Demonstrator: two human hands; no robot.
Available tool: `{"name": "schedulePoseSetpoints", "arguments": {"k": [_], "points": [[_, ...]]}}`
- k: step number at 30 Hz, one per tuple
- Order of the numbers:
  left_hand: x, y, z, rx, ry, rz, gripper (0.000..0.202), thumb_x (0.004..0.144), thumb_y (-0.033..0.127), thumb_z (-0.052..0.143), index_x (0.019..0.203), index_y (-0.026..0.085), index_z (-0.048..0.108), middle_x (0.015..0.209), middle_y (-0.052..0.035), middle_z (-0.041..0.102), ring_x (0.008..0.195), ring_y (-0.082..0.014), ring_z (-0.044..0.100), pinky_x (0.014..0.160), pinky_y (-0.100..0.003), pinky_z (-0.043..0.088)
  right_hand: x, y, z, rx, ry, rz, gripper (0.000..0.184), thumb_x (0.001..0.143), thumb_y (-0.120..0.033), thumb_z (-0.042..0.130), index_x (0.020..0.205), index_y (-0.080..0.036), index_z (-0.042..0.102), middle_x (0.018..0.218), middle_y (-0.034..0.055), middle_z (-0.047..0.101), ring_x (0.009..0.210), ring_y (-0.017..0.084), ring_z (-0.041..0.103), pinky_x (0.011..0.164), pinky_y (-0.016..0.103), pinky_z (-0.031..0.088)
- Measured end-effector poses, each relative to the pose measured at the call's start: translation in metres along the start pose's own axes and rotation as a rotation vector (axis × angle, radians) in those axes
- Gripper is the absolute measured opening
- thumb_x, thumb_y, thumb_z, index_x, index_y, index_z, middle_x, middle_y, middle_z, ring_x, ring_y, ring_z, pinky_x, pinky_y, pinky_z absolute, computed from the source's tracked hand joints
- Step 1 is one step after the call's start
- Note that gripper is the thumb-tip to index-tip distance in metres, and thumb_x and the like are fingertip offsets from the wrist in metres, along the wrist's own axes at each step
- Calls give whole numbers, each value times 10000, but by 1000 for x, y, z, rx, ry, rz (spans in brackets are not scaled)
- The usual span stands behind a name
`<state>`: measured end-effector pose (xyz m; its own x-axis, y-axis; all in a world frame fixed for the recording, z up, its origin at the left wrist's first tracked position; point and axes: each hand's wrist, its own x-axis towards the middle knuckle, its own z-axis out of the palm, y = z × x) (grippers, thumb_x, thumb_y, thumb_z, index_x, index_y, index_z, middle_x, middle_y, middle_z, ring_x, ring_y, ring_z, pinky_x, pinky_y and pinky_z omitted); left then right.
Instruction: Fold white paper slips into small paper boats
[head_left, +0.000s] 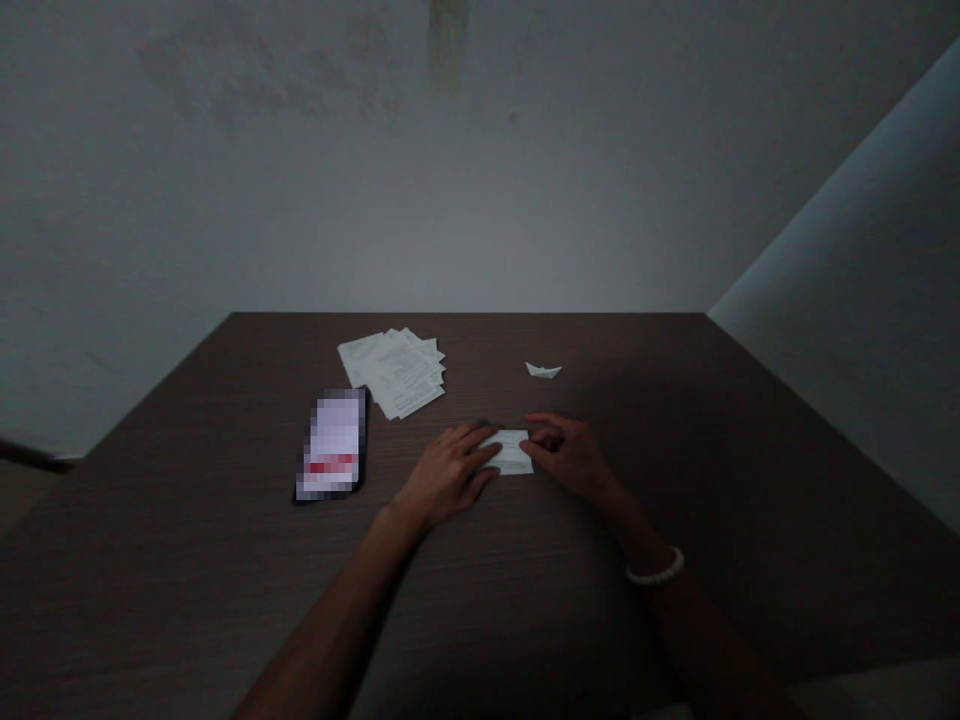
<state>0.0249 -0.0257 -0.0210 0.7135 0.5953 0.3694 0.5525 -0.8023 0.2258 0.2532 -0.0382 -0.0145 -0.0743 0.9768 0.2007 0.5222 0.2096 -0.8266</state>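
Note:
A small folded piece of white paper [514, 455] with faint printing lies on the table in front of me. My left hand [456, 468] rests palm down over its left part, with the fingers spread and their tips on the paper. At the right edge, my right hand [568, 452] touches the paper with its thumb. The right index finger is stretched out above the paper's upper right corner, apart from the thumb, and the other fingers are curled and partly hidden. A white bead bracelet [657, 573] circles the right wrist.
The brown wooden table [480, 600] meets a stained pale wall [480, 200]. A fanned stack of printed paper sheets [395, 370] lies at the back left, beside a phone [331, 443] with a blurred screen. A small folded paper boat [544, 371] sits beyond my right hand.

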Motion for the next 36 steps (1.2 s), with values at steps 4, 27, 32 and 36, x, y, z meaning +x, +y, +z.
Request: {"name": "schedulePoseSetpoints", "arguments": {"k": [4, 27, 32, 36], "points": [[0, -1, 1, -10, 6, 5, 312, 918, 328, 531, 1179, 188, 626, 1338, -105, 558, 1214, -281, 504, 992, -480, 455, -2, -3, -3, -9, -50, 13, 340, 735, -257, 683, 1061, -166, 648, 673, -5, 700, 572, 127, 596, 585, 239, 461], [0, -1, 0, -17, -33, 7, 291, 929, 358, 521, 1139, 194, 640, 1335, -95, 568, 1221, -272, 519, 982, -475, 462, -3, 10, -6, -27, -144, -6, 372, 709, -225, 701, 1059, -191, 578, 670, -31, 684, 558, 115, 583, 565, 220, 430], [0, -2, 1, -31, -25, 15, 312, 927, 396, 523, 1122, 186, 647, 1322, -101, 577, 1217, -266, 523, 983, -461, 463, -3, 11, -6, -19, -162, -19, 358, 714, -227, 704, 1049, -188, 585, 665, -31, 683, 561, 114, 591, 562, 216, 427], [1, -1, -1, -47, -31, 0, 299, 924, 395, 528, 1105, 194, 655, 1299, -102, 593, 1206, -267, 531, 971, -463, 468, -3, 10, -7, -24, -168, -14, 367, 709, -225, 710, 1051, -185, 583, 675, -27, 687, 562, 115, 599, 567, 218, 432]]}}
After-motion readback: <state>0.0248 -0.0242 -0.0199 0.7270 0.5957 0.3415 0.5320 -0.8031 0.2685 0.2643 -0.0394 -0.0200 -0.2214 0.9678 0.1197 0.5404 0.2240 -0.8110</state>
